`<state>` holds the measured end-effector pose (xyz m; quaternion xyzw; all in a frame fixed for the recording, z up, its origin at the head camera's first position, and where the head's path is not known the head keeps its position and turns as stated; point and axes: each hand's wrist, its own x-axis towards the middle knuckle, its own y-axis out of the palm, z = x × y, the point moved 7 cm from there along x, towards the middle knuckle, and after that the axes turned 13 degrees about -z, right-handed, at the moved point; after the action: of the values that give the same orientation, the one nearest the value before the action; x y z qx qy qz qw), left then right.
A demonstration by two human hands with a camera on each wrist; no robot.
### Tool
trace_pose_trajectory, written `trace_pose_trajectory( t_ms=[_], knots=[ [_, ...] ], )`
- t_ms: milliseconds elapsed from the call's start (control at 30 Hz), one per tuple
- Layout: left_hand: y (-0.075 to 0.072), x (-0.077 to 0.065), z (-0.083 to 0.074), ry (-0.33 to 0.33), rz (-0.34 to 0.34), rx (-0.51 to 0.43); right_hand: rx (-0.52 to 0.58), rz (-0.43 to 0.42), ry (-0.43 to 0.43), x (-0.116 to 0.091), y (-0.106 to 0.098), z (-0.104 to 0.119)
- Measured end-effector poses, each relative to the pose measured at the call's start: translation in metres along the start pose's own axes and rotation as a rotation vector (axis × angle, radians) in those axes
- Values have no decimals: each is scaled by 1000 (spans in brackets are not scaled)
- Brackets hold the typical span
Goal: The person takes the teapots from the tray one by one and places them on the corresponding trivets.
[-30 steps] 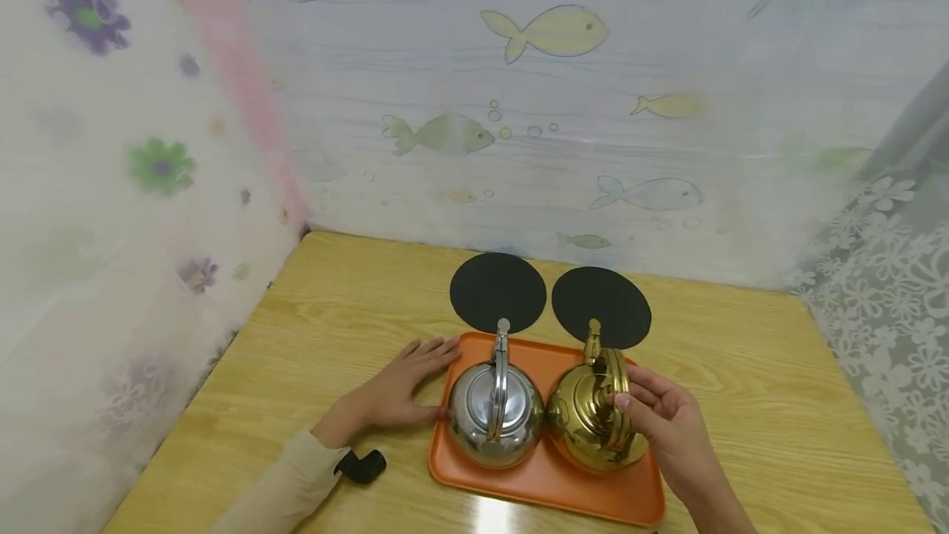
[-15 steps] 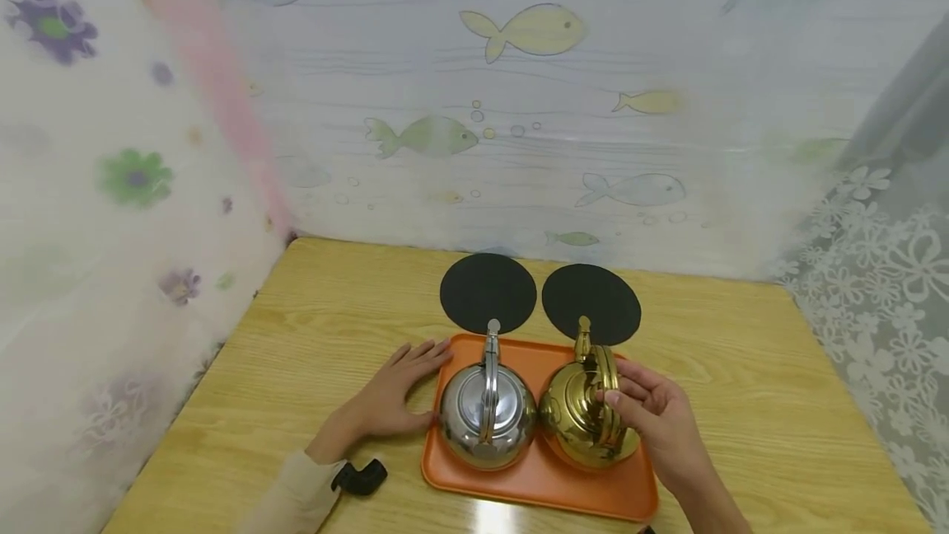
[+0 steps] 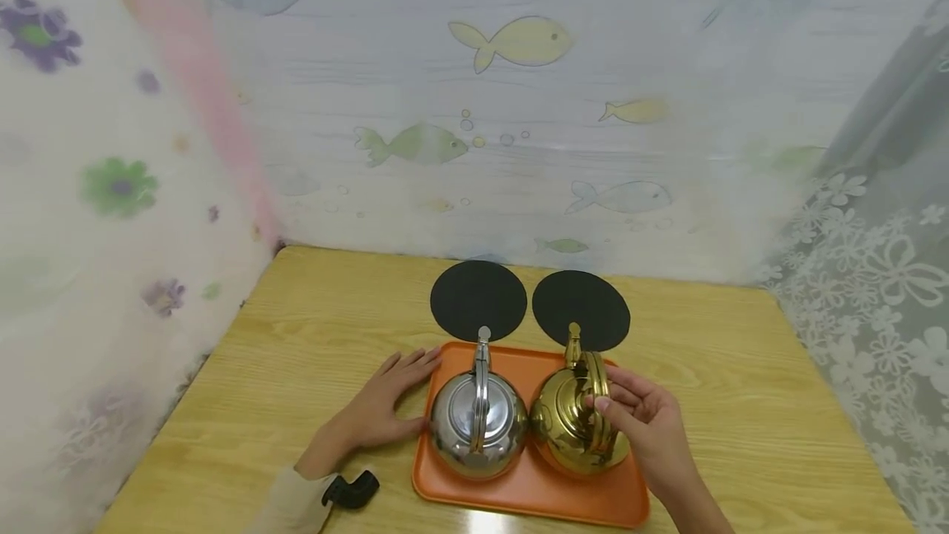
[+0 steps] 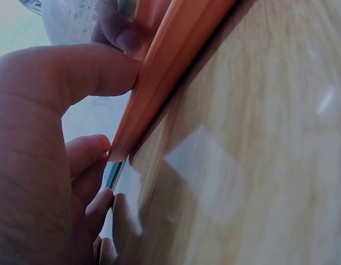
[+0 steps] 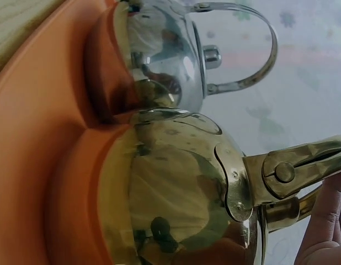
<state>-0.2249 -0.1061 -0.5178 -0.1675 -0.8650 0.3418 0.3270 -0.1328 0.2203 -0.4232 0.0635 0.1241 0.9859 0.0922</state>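
Observation:
Two round kettles stand side by side on an orange tray (image 3: 534, 503): a silver one (image 3: 461, 445) at the left, a gold one (image 3: 561, 428) at the right. My right hand (image 3: 652, 427) holds the gold kettle's upright handle (image 3: 596, 386), thumb on the near side and fingers behind it. In the right wrist view, fingers (image 5: 324, 218) show beside that handle's hinge. At the tray's left edge rests my left hand (image 3: 374, 410), its fingers spread. The left wrist view has the thumb (image 4: 112, 72) touching the tray's outer wall. Both spouts point toward the back.
Behind the tray lie two black round mats (image 3: 478, 301), partly overlapped by the spouts in the head view. A wood-grain table (image 3: 319, 311) carries everything. Printed cloth (image 3: 415, 213) hangs at the back and left, with a lace curtain (image 3: 875, 311) at the right.
The head view has turned slightly, so everything appears a little farther left. Both hands and both kettles keep their places on the tray.

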Motion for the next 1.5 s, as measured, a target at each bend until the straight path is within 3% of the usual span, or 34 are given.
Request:
trace_pose_trajectory(
  t_ms=[633, 833, 1267, 1500],
  knots=[
    [-2, -2, -1, 7, 7, -2, -3, 32, -24, 0, -3, 12],
    [0, -1, -1, 10, 9, -6, -41, -7, -30, 1, -6, 16],
    [-3, 0, 2, -6, 6, -12, -72, 18, -89, 15, 5, 30],
    [-2, -1, 3, -13, 22, -7, -108, -3, -70, 19, 1, 31]
  ],
)
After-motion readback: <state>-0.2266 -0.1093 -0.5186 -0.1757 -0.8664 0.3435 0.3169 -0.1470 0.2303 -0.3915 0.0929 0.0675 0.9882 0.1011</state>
